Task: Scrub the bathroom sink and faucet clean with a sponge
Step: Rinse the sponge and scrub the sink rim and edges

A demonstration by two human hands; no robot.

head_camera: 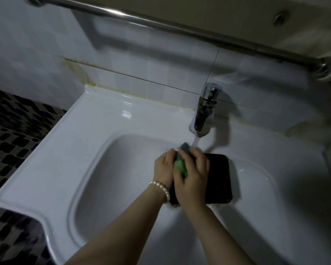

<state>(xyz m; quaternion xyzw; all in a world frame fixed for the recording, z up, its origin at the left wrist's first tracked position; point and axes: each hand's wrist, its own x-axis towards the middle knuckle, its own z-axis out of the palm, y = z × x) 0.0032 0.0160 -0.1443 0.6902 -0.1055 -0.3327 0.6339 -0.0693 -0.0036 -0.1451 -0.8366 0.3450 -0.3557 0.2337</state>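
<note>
A white ceramic sink (96, 169) fills the view, with a chrome faucet (203, 111) at its back rim running a stream of water (196, 140). Over the basin, just below the stream, both hands hold a green sponge (181, 165) pressed between them. My left hand (163, 167), with a pearl bracelet at the wrist, grips the sponge from the left. My right hand (194, 173) wraps over it from the right. Most of the sponge is hidden by the fingers. A black square object (222, 180) lies in the basin beneath the hands.
A metal rail (161, 23) runs across the tiled wall (141, 60) above the sink. A wide flat counter ledge (80, 121) extends left of the basin. Dark mosaic floor tiles (11, 131) show beyond the sink's left edge.
</note>
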